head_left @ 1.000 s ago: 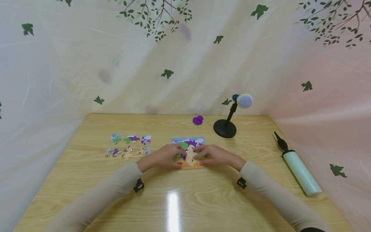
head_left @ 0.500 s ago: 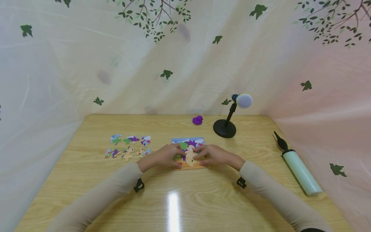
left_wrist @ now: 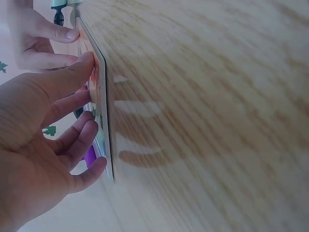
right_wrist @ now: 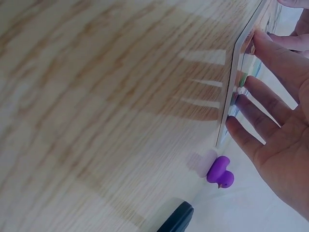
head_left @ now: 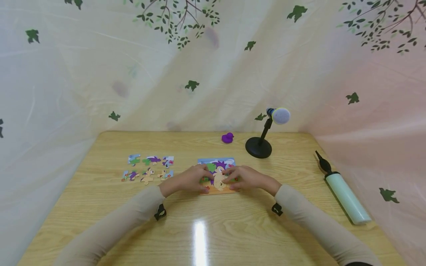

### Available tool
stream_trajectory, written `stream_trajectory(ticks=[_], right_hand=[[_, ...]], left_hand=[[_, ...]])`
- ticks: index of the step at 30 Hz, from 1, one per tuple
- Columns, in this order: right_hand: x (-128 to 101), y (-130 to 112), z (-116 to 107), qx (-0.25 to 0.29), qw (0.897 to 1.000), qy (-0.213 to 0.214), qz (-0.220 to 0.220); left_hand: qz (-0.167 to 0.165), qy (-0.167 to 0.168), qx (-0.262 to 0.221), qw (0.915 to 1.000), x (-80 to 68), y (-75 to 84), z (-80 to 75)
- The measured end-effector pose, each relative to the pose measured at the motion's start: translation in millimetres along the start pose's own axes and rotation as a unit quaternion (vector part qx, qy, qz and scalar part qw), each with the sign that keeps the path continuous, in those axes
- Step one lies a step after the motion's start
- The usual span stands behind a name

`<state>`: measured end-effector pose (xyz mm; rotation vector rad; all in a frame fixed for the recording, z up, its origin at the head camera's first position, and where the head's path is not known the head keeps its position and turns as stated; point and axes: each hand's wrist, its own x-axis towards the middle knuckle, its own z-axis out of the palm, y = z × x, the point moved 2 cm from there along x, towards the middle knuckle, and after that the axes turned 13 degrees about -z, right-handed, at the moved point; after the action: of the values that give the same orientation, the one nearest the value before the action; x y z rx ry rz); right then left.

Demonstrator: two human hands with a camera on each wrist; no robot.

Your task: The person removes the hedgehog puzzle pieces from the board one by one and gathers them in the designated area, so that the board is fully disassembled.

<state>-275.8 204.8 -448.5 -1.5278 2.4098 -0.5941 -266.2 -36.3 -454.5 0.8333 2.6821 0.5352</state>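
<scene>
1. A puzzle board [head_left: 217, 176] was seen lying flat on the wooden worktop [head_left: 213, 229], near its middle.
2. The left hand [head_left: 188, 180] was laid on the board's left part, with its fingers [left_wrist: 72, 104] stretched out fairly straight over the picture and the thumb pressed at the near edge; nothing was clasped.
3. The right hand [head_left: 247, 178] was laid on the board's right part in the same manner, with its fingers [right_wrist: 263, 104] extended and resting against the surface, released rather than clenched.
4. The fingertips of both hands were brought close together over a pale figure in the middle of the board.
5. Loose puzzle pieces [head_left: 148, 168] were set out in two rows on the worktop, left of the board and apart from it.
6. A small purple duck [head_left: 227, 137] was placed behind the board, with a microphone on a round stand [head_left: 263, 138] to its right.
7. A pale green pump [head_left: 344, 197] was laid near the right edge of the worktop.
</scene>
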Motion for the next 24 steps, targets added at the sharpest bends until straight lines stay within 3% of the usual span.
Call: stream_trajectory(ticks=[10, 24], right_hand=[[-0.8, -2.7, -1.2, 0.006, 1.0, 0.0, 0.001], [0.2, -6.0, -1.8, 0.005, 1.0, -0.002, -0.001]], left_hand=[[0.0, 0.016, -0.006, 0.9999, -1.4, 3.8, -1.2], [0.007, 0.009, -0.034, 0.9994, -2.9, 9.8, -4.9]])
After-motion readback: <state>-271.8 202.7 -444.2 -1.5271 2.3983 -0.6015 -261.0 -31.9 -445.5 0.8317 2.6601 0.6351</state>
